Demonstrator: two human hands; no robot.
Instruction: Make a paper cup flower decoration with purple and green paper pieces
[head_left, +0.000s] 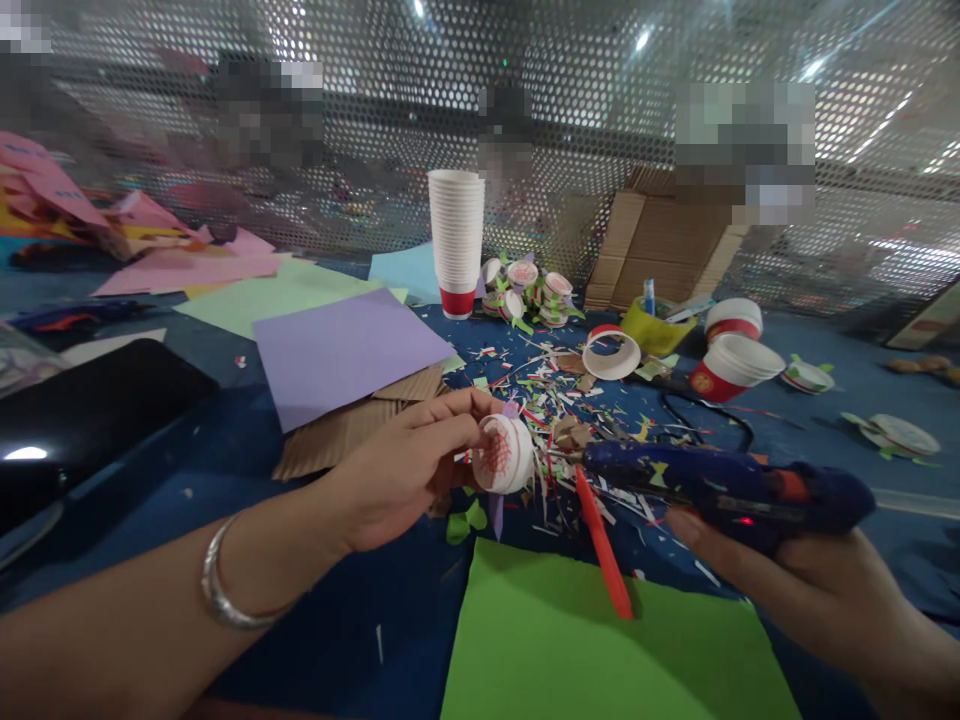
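My left hand (pixel 420 455) pinches a small round piece cut from a paper cup (pixel 504 455), white with a red criss-cross pattern on its face. Purple paper bits (pixel 496 518) stick out from its edge. In my right hand (pixel 817 580) is a dark blue glue gun (pixel 690 480) with a small red light on its side. Its metal nozzle points left, close to the cup piece's right edge; whether they touch I cannot tell. A red pen-like stick (pixel 604 545) lies below the nozzle, partly over a green paper sheet (pixel 600 650).
Paper scraps (pixel 555 390) litter the blue table. A tall cup stack (pixel 456 240) stands behind, beside several finished-looking cup turtles (pixel 525 285). Purple paper (pixel 349 350) lies on cardboard at left, near a black glossy object (pixel 97 420). Cups (pixel 739 365) and a yellow container (pixel 656 328) stand right.
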